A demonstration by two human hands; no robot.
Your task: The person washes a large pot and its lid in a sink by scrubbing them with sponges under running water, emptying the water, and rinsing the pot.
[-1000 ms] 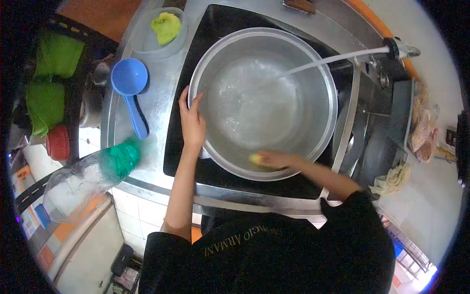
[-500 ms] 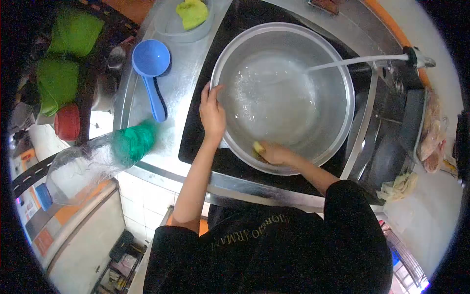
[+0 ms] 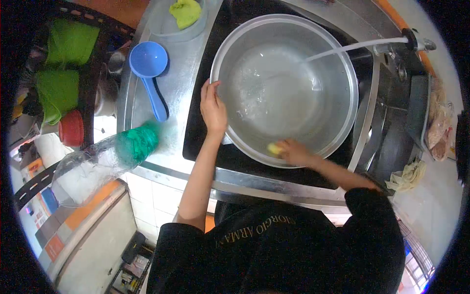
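Observation:
A large round metal pot [image 3: 338, 125] stands in the middle on a dark surface, with cloudy water inside it. Running water [image 3: 347, 48] streams from the faucet [image 3: 416, 41] into the pot. My left hand [image 3: 213, 113] grips the pot's left rim, its fingers bent over the edge. Inside the near wall, my right hand [image 3: 296, 153] is closed on a yellow sponge [image 3: 276, 148]; both are slightly blurred by motion. The sponge is against or very close to the pot's inner wall.
A blue ladle [image 3: 149, 61] lies on the steel counter [image 3: 181, 73] at left, near a clear tub [image 3: 169, 32] with a yellow-green cloth [image 3: 186, 13]. A clear bag with green contents [image 3: 139, 144] hangs at the counter's left edge. Crumpled cloth [image 3: 407, 177] lies at right.
My right hand has moved the sponge rightward along the pot's near wall. My left hand stays on the rim. The whole view has shifted slightly.

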